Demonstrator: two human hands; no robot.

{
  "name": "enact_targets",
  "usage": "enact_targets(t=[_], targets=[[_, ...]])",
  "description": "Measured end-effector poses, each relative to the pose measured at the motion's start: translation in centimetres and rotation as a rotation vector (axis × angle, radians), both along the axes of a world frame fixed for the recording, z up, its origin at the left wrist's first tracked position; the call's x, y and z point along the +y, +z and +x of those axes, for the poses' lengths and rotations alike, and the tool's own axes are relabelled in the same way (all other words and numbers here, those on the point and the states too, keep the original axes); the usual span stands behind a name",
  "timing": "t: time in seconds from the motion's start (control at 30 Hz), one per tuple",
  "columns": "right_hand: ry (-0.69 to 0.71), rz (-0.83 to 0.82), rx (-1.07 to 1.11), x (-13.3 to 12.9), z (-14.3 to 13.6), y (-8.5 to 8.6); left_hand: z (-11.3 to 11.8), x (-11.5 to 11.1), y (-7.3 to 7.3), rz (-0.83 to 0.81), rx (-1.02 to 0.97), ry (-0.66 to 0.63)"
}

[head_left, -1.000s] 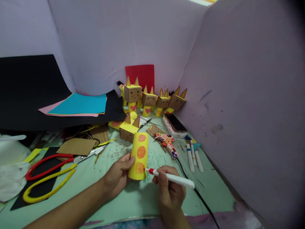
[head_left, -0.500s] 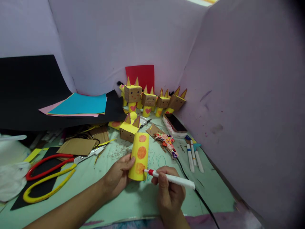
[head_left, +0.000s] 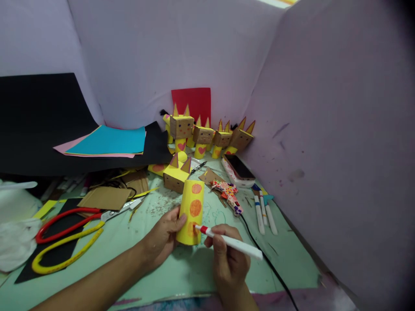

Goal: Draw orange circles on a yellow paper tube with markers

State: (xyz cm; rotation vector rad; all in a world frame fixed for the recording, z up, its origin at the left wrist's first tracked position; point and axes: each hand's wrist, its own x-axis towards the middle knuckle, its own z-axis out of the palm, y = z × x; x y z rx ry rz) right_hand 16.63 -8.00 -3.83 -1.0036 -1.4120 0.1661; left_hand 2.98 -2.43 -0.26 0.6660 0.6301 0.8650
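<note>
My left hand [head_left: 165, 235] grips a yellow paper tube [head_left: 191, 198] by its left side, thumb in front. Three orange-red spots run down the tube's face. My right hand [head_left: 231, 255] is closed around a white marker [head_left: 236, 245] with a red collar. The marker's tip touches the lowest spot. Just behind the tube sits a yellow-topped cardboard box head [head_left: 177, 177] with two pointed ears.
Scissors [head_left: 69, 233] with red and yellow handles lie at left. A glue gun [head_left: 227, 194] with a black cable [head_left: 275, 272], several markers [head_left: 262, 211] and a phone [head_left: 240, 166] are at right. Finished cardboard animals [head_left: 204, 136] stand at the back beside coloured paper [head_left: 110, 140].
The marker tip has moved slightly up and left on the lowest spot, and the spot looks a little more filled. The tube has shifted slightly right.
</note>
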Motion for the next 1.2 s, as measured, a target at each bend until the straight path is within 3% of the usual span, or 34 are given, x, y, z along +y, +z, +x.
enact_targets(t=[0.3,0.57,0.83,1.2], targets=[[-0.019,0.058,-0.069,0.1,-0.1,0.4,-0.1,0.5,-0.9,0.075,0.070,0.056],[-0.022,0.041,-0.107,0.0,0.2,-0.4,-0.2,0.2,-0.5,0.091,0.067,0.063],[-0.027,0.094,-0.221,0.0,-0.1,0.8,-0.1,-0.1,0.3,0.071,0.085,0.055],[-0.033,0.098,-0.188,-0.1,-0.1,0.5,-0.2,0.0,-0.4,0.105,0.077,0.045]])
